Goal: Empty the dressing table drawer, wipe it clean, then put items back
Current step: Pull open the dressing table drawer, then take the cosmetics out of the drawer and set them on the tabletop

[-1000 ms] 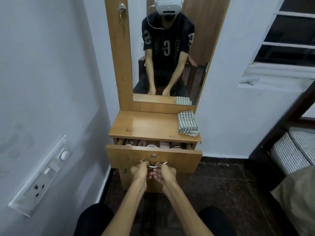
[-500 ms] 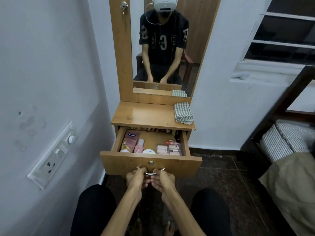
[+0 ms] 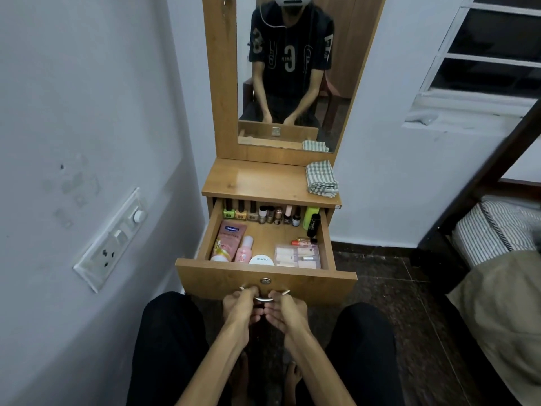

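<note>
At the near edge, the drawer point(image 3: 265, 244), now pulled fully open, is held by its handle point(image 3: 264, 299) in both hands' closed fingers point(image 3: 248, 292), so emptying can begin.

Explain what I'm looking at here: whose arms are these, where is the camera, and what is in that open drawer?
No machine here: a person wears a camera on the head, looking down at their own arms. The mirror shows them seated. The left hand and right hand both grip the metal handle of the drawer, which is pulled open. Inside stand small bottles along the back; nearer lie a pink tube, a pink bottle, a round white tin and a clear case. A folded checked cloth lies on the tabletop.
</note>
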A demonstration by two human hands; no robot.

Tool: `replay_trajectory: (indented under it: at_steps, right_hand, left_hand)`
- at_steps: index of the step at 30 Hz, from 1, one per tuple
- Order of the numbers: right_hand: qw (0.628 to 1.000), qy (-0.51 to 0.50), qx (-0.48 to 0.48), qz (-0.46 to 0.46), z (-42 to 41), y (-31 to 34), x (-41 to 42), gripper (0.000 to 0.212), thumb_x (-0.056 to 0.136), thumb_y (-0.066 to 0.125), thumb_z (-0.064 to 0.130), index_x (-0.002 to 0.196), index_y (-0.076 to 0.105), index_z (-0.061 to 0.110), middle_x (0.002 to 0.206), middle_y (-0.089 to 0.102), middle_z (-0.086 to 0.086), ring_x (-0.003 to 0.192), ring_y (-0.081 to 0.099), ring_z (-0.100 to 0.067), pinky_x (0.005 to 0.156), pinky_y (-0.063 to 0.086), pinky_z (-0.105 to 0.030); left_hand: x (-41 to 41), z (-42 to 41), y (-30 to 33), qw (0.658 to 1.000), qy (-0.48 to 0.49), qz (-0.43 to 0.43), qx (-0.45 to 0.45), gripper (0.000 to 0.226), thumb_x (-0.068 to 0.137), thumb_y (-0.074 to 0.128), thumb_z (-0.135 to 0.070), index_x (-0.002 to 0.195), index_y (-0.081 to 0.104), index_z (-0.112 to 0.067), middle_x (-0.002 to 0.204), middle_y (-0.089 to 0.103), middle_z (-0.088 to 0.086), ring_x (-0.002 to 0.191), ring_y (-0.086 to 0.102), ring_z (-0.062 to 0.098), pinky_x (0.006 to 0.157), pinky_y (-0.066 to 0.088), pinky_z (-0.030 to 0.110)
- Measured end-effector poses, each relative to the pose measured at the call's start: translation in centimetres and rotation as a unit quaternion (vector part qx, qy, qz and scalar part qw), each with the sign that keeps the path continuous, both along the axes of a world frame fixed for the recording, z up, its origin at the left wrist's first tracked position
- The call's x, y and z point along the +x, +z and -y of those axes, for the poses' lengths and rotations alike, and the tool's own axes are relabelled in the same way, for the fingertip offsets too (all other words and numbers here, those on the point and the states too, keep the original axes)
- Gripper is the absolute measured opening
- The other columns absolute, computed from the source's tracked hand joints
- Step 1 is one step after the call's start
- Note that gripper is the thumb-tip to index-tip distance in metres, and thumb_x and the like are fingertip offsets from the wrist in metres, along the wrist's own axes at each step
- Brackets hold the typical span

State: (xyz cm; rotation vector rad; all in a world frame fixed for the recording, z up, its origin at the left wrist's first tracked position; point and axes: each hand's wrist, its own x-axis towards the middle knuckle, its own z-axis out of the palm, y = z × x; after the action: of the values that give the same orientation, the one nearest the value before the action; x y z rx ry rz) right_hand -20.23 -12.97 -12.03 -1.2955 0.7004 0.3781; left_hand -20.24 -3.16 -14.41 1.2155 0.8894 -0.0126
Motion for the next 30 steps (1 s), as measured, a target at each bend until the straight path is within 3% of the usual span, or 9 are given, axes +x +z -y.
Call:
replay_trajectory:
  at_steps: [3, 8, 13, 19, 25, 30]
  right_hand:
    - [1.0, 0.002, 0.0, 0.001, 0.1, 0.1, -0.7, 0.014, 0.097, 0.064, 0.007, 0.085, 0.071, 0.004, 0.064, 0.068, -0.008, 0.054, 0.063, -0.014, 0.051, 0.055, -0.021]
    - [1.0, 0.002, 0.007, 0.0, 0.3, 0.2, -2.0, 0.014, 0.096, 0.064, 0.005, 0.085, 0.072, 0.004, 0.066, 0.068, -0.009, 0.055, 0.063, -0.015, 0.053, 0.054, -0.022]
    - [1.0, 0.001, 0.007, 0.0, 0.3, 0.0, -2.6, 0.016, 0.097, 0.063, 0.006, 0.083, 0.071, 0.005, 0.063, 0.068, -0.007, 0.056, 0.063, -0.016, 0.055, 0.054, -0.022]
    - [1.0, 0.008, 0.005, -0.006, 0.2, -0.4, -2.6, 0.018, 0.097, 0.062, 0.004, 0.081, 0.07, 0.005, 0.056, 0.068, -0.004, 0.051, 0.063, -0.014, 0.05, 0.052, -0.02]
    - [1.0, 0.015, 0.009, 0.001, 0.4, -0.5, -2.6, 0.02, 0.098, 0.063, 0.004, 0.08, 0.07, 0.006, 0.058, 0.068, -0.005, 0.052, 0.063, -0.016, 0.049, 0.052, -0.02]
    - [0.997, 0.073, -0.018, -0.005, 1.2, 0.7, -3.1, 0.018, 0.099, 0.066, 0.013, 0.089, 0.072, -0.001, 0.064, 0.072, -0.012, 0.054, 0.069, -0.019, 0.054, 0.058, -0.025]
  left_hand:
    - [-0.7, 0.1, -0.2, 1.0, 0.004, -0.005, 0.0, 0.016, 0.087, 0.067, -0.012, 0.094, 0.068, 0.003, 0.069, 0.072, 0.015, 0.051, 0.064, 0.024, 0.042, 0.049, 0.024]
    - [-1.8, 0.5, -0.4, 1.0, 0.008, -0.01, 0.001, 0.025, 0.089, 0.067, -0.011, 0.104, 0.065, 0.009, 0.067, 0.069, 0.014, 0.045, 0.06, 0.021, 0.039, 0.047, 0.022]
    - [-2.5, 0.6, -0.3, 1.0, 0.015, -0.007, -0.001, 0.01, 0.091, 0.066, -0.009, 0.092, 0.06, 0.0, 0.062, 0.065, 0.012, 0.041, 0.056, 0.019, 0.036, 0.045, 0.021]
    - [-2.8, 0.9, -0.5, 0.999, 0.033, -0.008, 0.006, 0.021, 0.091, 0.067, -0.008, 0.073, 0.057, -0.006, 0.054, 0.063, 0.007, 0.04, 0.057, 0.017, 0.038, 0.046, 0.022]
    - [-2.9, 1.0, -0.4, 0.999, 0.039, -0.018, -0.004, 0.017, 0.092, 0.066, -0.009, 0.078, 0.059, -0.003, 0.06, 0.063, 0.013, 0.042, 0.057, 0.019, 0.038, 0.046, 0.021]
    - [-3.9, 1.3, 0.4, 0.996, 0.069, -0.032, -0.036, 0.017, 0.089, 0.069, -0.011, 0.078, 0.067, 0.001, 0.067, 0.065, 0.013, 0.052, 0.058, 0.022, 0.049, 0.047, 0.027]
